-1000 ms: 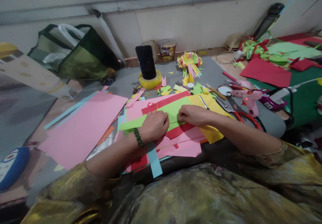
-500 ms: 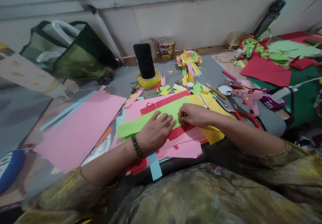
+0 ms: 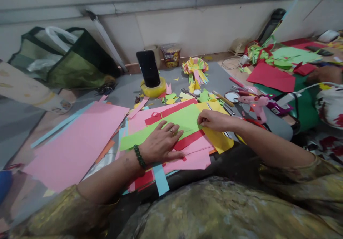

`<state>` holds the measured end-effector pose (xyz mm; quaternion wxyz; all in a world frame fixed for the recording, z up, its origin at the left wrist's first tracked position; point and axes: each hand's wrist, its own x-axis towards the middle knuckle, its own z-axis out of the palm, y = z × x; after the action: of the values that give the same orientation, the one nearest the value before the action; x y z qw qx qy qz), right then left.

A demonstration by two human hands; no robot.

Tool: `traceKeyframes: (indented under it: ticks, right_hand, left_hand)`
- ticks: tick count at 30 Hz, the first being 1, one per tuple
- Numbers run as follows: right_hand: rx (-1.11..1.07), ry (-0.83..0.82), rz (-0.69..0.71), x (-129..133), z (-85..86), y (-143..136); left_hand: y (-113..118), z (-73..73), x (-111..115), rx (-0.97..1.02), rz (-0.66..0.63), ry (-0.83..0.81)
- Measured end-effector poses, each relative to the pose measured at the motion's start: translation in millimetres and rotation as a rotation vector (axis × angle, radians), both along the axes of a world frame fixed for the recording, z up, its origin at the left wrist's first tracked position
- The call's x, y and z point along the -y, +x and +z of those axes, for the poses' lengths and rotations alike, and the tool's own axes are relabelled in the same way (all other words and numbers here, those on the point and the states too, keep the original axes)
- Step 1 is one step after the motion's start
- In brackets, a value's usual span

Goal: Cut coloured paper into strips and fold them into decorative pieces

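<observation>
A light green paper strip (image 3: 184,119), with a lengthwise line along its lower part, lies over a stack of coloured paper. My left hand (image 3: 162,140) rests on it, palm down with fingers spread and the thumb reaching over pink paper. At the strip's right end, my right hand (image 3: 213,120) is closed, its curled fingertips at the green edge; the exact grip is partly hidden. Red paper (image 3: 190,140), pink sheets (image 3: 197,160) and a yellow sheet (image 3: 222,142) show around the strip. A light blue strip (image 3: 161,181) sticks out toward my lap.
A large pink sheet (image 3: 80,138) lies to the left. Behind the stack are a phone (image 3: 148,69) on a yellow tape roll (image 3: 154,90), paper scraps and a paper rosette (image 3: 195,67). A pink glue gun (image 3: 257,106) is at right, beyond it another person's hand (image 3: 325,75).
My right hand has slid rightward along the green strip to its end. The left thumb has spread away from its fingers. The whole view has shifted slightly to the right.
</observation>
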<state>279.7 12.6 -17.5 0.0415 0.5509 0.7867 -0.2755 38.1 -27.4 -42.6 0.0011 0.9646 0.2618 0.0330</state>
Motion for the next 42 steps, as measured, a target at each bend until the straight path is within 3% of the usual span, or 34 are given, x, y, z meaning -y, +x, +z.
traceKeyframes:
  ticks: [5, 9, 13, 15, 18, 20, 23, 29, 36, 42]
  right_hand:
    - [0.01, -0.01, 0.009, -3.5, 1.7, 7.8]
    - [0.083, 0.027, -0.015, -4.5, 18.5, 18.4]
    - [0.093, 0.179, -0.056, 8.4, 33.7, 13.8]
    - [0.073, 0.229, 0.018, 20.0, 30.2, 0.0]
    - [0.046, 0.244, 0.326, 37.9, 14.5, -25.3]
    - [0.065, 0.262, 0.41, 46.2, 4.9, -37.0]
    - [0.113, 0.26, 0.384, 50.6, -0.4, -42.5]
    - [0.19, 0.229, 0.355, 43.8, 3.7, -45.4]
    - [0.127, 0.208, 0.252, 31.5, 3.6, -62.4]
    - [0.005, 0.153, 0.182, 21.8, 0.7, -65.4]
  left_hand:
    - [-1.7, -0.5, -2.6, 0.019, -0.028, -0.004]
    - [-2.9, -0.8, -3.1, 0.034, -0.029, -0.009]
    - [-3.5, -1.3, -2.9, 0.06, -0.03, -0.031]
    - [-3.1, -1.7, -2.7, 0.061, -0.026, -0.031]
    - [-2.9, -2.8, -3.4, 0.052, -0.006, -0.038]
    - [-4.7, -3.6, -5.0, 0.051, 0.008, -0.059]
    - [-12.5, -2.8, -7.4, 0.098, 0.059, -0.125]
    - [-30.7, 5.1, -3.9, 0.19, 0.367, -0.21]
    - [-26.0, 6.3, -5.8, 0.22, 0.419, -0.314]
    - [-20.4, 13.6, -15.7, 0.123, 0.471, -0.398]
